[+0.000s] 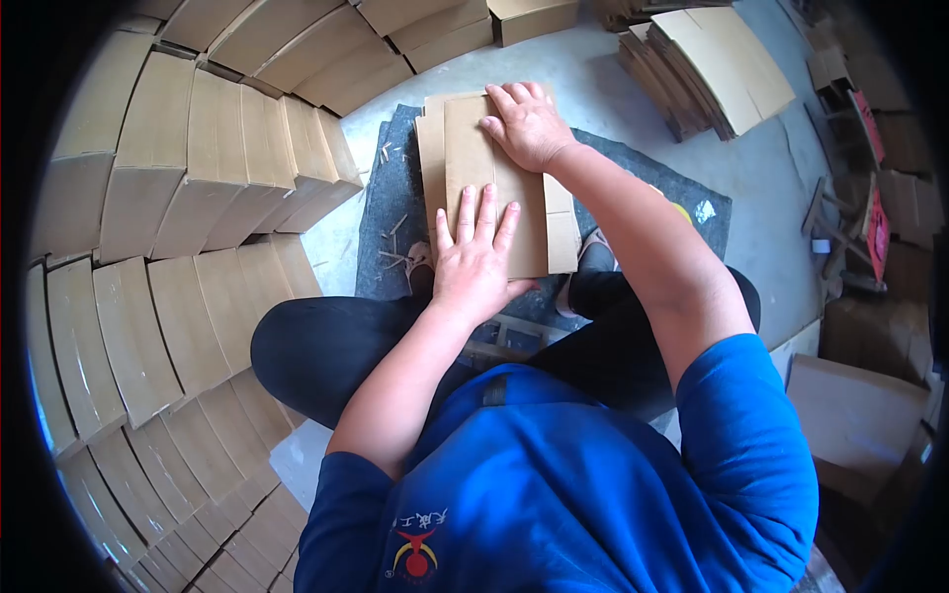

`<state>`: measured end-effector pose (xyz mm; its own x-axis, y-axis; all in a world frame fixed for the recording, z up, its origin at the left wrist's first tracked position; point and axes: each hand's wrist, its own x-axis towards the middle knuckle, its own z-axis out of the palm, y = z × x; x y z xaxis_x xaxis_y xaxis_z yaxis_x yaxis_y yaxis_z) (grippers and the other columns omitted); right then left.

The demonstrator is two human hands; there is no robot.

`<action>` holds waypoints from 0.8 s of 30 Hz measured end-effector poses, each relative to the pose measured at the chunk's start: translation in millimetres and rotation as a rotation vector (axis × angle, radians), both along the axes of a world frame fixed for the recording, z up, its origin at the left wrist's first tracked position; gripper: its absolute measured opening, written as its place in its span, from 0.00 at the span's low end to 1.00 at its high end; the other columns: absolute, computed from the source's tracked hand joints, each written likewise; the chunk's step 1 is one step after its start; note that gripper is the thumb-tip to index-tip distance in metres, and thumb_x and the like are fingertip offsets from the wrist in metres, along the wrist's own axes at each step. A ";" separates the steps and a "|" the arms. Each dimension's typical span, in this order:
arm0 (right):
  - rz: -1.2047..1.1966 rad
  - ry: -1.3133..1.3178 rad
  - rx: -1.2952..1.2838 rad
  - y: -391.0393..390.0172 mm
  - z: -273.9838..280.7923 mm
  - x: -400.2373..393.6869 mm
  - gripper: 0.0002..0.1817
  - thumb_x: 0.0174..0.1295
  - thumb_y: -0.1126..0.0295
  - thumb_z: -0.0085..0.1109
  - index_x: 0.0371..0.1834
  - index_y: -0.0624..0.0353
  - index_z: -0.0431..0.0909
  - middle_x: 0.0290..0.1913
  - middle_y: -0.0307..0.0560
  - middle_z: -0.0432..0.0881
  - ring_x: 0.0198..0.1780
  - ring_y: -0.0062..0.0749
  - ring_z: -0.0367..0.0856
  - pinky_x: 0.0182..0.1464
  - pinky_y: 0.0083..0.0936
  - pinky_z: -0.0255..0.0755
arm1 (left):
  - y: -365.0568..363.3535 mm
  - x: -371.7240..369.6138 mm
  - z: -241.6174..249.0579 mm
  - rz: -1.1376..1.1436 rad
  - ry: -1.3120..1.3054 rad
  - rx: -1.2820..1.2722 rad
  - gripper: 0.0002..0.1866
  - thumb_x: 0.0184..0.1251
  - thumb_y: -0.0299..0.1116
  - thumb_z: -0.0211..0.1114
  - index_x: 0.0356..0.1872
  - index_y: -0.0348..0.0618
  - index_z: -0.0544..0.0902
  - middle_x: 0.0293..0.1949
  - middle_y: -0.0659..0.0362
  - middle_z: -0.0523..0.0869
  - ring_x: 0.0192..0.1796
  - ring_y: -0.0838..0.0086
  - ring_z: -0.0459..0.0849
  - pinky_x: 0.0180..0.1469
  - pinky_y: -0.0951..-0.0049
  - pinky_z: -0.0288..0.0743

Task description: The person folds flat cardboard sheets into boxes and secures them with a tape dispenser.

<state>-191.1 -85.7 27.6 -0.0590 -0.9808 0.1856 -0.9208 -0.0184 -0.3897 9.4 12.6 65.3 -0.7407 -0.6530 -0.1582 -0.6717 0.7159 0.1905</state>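
Observation:
A folded cardboard piece lies between my legs above a dark mat, with more cardboard layers showing at its left and right edges. My left hand rests flat on its near part, fingers spread and pointing away from me, the thumb out at the near edge. At the far right part of the cardboard is my right hand, palm down with fingers extended over the top. What lies beneath the cardboard is mostly hidden.
Rows of stacked cardboard boxes fill the left side and the far edge. A pile of flat cardboard stands at the upper right. Scraps lie on the mat, and a carton sits at the right.

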 end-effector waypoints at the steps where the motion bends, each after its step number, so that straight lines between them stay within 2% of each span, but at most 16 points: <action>1: -0.007 0.031 0.027 2.3 1.3 0.0 0.32 0.72 0.49 0.51 0.73 0.55 0.65 0.67 0.54 0.72 0.71 0.52 0.64 0.73 0.44 0.59 | 1.5 -1.9 -0.4 -0.003 0.013 -0.007 0.57 0.48 0.61 0.76 0.78 0.50 0.59 0.80 0.46 0.50 0.82 0.49 0.43 0.77 0.35 0.40; 3: -0.019 0.065 0.047 2.6 7.7 -3.7 0.33 0.72 0.48 0.51 0.74 0.55 0.64 0.68 0.54 0.72 0.71 0.52 0.65 0.73 0.44 0.59 | 3.5 -8.2 4.0 0.002 -0.022 0.022 0.58 0.48 0.60 0.77 0.79 0.50 0.58 0.80 0.46 0.49 0.82 0.49 0.42 0.77 0.35 0.40; 5: 0.069 0.113 0.314 -8.4 21.3 -14.2 0.36 0.70 0.47 0.52 0.76 0.54 0.61 0.70 0.51 0.71 0.71 0.49 0.67 0.73 0.44 0.61 | 1.3 -13.6 13.8 -0.003 -0.112 0.096 0.59 0.49 0.57 0.78 0.80 0.50 0.54 0.81 0.46 0.46 0.83 0.49 0.40 0.77 0.34 0.41; 6: 0.112 0.163 0.468 -16.4 35.6 -20.3 0.42 0.64 0.43 0.59 0.78 0.51 0.60 0.72 0.47 0.70 0.73 0.46 0.67 0.73 0.44 0.63 | -2.0 -16.5 20.7 -0.015 -0.165 0.133 0.60 0.50 0.55 0.79 0.80 0.50 0.53 0.81 0.47 0.45 0.83 0.49 0.39 0.77 0.34 0.41; 9: 0.190 0.377 0.666 -20.0 78.4 -20.7 0.51 0.52 0.41 0.70 0.78 0.47 0.60 0.74 0.42 0.70 0.74 0.45 0.65 0.72 0.45 0.65 | -15.1 -36.2 54.9 -0.070 -0.394 0.193 0.60 0.51 0.51 0.80 0.81 0.49 0.49 0.81 0.46 0.43 0.83 0.49 0.39 0.78 0.37 0.45; 10: 0.193 0.370 0.664 -24.5 73.7 -20.3 0.50 0.51 0.41 0.72 0.76 0.48 0.61 0.72 0.43 0.72 0.73 0.45 0.67 0.71 0.45 0.66 | -20.2 -42.4 63.1 -0.094 -0.516 0.230 0.61 0.50 0.50 0.80 0.81 0.49 0.49 0.81 0.45 0.43 0.83 0.47 0.40 0.78 0.39 0.47; 11: 0.199 0.364 0.663 -29.3 68.4 -20.2 0.50 0.50 0.42 0.73 0.75 0.48 0.63 0.71 0.43 0.73 0.72 0.45 0.69 0.71 0.44 0.67 | -23.3 -48.2 68.0 -0.101 -0.559 0.239 0.56 0.55 0.45 0.77 0.81 0.48 0.50 0.81 0.44 0.44 0.82 0.46 0.43 0.78 0.42 0.48; 12: 0.207 0.336 0.667 -30.7 69.7 -18.4 0.49 0.48 0.43 0.76 0.72 0.52 0.66 0.68 0.46 0.76 0.70 0.46 0.72 0.69 0.43 0.69 | -26.6 -51.0 68.9 -0.100 -0.554 0.227 0.56 0.55 0.45 0.77 0.81 0.48 0.50 0.81 0.44 0.44 0.82 0.46 0.43 0.78 0.42 0.48; 14: 0.231 0.326 0.619 -30.1 67.1 -17.2 0.47 0.48 0.44 0.76 0.69 0.55 0.68 0.66 0.49 0.78 0.69 0.47 0.73 0.68 0.43 0.70 | -30.4 -57.7 66.2 -0.112 -0.661 0.261 0.50 0.60 0.37 0.71 0.80 0.47 0.51 0.81 0.42 0.45 0.82 0.46 0.46 0.79 0.46 0.50; 15: 0.238 0.314 0.653 -27.4 74.8 -15.5 0.47 0.49 0.45 0.76 0.70 0.57 0.67 0.67 0.49 0.77 0.70 0.46 0.72 0.69 0.42 0.69 | -31.0 -59.7 68.5 -0.123 -0.667 0.252 0.45 0.61 0.30 0.64 0.80 0.43 0.53 0.80 0.39 0.47 0.81 0.45 0.50 0.79 0.50 0.53; 18: 0.204 0.241 0.607 -19.7 70.9 -18.2 0.49 0.49 0.45 0.76 0.72 0.55 0.66 0.70 0.48 0.74 0.72 0.46 0.70 0.73 0.41 0.63 | -35.2 -72.2 61.2 -0.145 -0.747 0.245 0.43 0.58 0.28 0.62 0.78 0.39 0.57 0.77 0.36 0.54 0.79 0.46 0.56 0.78 0.58 0.57; 19: 0.209 0.181 0.533 -15.4 62.8 -21.5 0.49 0.49 0.45 0.76 0.72 0.55 0.67 0.71 0.48 0.73 0.73 0.46 0.68 0.73 0.42 0.63 | -39.1 -75.5 66.3 -0.161 -0.768 0.290 0.39 0.64 0.28 0.61 0.77 0.38 0.58 0.78 0.37 0.53 0.79 0.44 0.55 0.78 0.53 0.55; 20: 0.184 0.112 0.516 -10.2 59.3 -23.8 0.48 0.49 0.47 0.76 0.72 0.55 0.67 0.71 0.48 0.72 0.74 0.47 0.67 0.73 0.44 0.63 | -42.5 -74.8 69.4 -0.208 -0.772 0.278 0.40 0.63 0.27 0.61 0.77 0.38 0.58 0.78 0.36 0.53 0.79 0.45 0.56 0.78 0.53 0.55; 23: 0.141 -0.198 0.258 10.8 28.0 -36.9 0.43 0.55 0.54 0.73 0.73 0.56 0.66 0.69 0.49 0.73 0.71 0.49 0.67 0.72 0.42 0.64 | -46.3 -72.5 78.8 -0.325 -0.801 0.271 0.40 0.66 0.34 0.62 0.78 0.38 0.57 0.78 0.35 0.53 0.79 0.46 0.57 0.79 0.54 0.53; 24: 0.065 -0.409 0.166 24.7 19.9 -44.9 0.41 0.56 0.55 0.71 0.72 0.57 0.67 0.68 0.51 0.74 0.70 0.49 0.69 0.71 0.41 0.65 | -45.8 -68.8 74.5 -0.344 -0.789 0.239 0.40 0.66 0.35 0.62 0.77 0.38 0.58 0.77 0.34 0.54 0.79 0.45 0.57 0.79 0.54 0.53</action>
<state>-236.0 -61.0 47.5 -0.0317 -0.9995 -0.0008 -0.6892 0.0224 -0.7242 -59.4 -33.1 139.8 -0.5073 -0.2992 -0.8082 -0.4258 0.9024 -0.0668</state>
